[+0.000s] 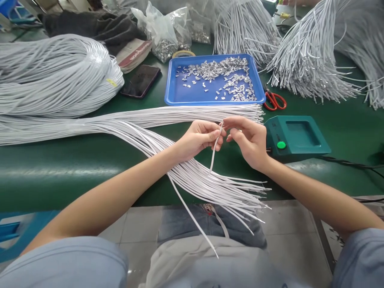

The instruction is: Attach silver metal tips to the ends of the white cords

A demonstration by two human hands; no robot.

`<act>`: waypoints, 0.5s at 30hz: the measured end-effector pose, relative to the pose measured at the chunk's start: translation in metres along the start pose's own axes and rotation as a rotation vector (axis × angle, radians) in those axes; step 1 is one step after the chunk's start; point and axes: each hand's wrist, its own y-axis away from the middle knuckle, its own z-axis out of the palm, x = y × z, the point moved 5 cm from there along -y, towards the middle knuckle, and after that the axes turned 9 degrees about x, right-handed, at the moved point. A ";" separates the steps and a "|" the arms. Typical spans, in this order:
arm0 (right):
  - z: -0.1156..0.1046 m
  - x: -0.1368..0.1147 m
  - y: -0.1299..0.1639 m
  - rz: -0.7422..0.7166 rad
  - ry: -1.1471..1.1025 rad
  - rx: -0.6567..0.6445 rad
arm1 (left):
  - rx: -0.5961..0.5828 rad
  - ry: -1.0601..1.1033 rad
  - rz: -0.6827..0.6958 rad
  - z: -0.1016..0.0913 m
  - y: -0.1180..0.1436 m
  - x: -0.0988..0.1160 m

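My left hand (201,138) is closed on a single white wire (213,154), pinched between thumb and fingers near its upper end. The rest of that wire hangs down toward the bundle below. My right hand (250,140) is at the wire's upper tip, its fingers curved and the thumb apart from the forefinger. Its fingertips are close to the tip; whether they touch it is hard to make out. Under my left forearm fans a loose bundle of white wires (195,174), one strand drooping past the table edge. Behind my hands lies a straighter wire bundle (168,116).
A blue tray (180,94) holds many small metal terminals. Right of it lie red-handled scissors (275,101) and a green device (300,136) with a cable. A phone (141,81), a large wire coil (54,76), plastic bags (163,36) and wire bundles (312,56) surround them.
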 end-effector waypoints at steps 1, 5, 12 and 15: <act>0.000 0.000 0.000 0.010 -0.001 0.008 | 0.003 0.005 -0.002 0.000 0.000 0.000; -0.001 0.002 -0.002 0.078 -0.082 0.021 | -0.012 0.016 -0.005 0.003 0.001 0.002; 0.000 0.008 -0.006 0.210 -0.208 0.000 | -0.032 -0.040 -0.018 0.006 0.002 0.002; 0.001 0.007 -0.007 0.208 -0.199 -0.008 | -0.049 -0.049 -0.002 0.006 0.002 0.002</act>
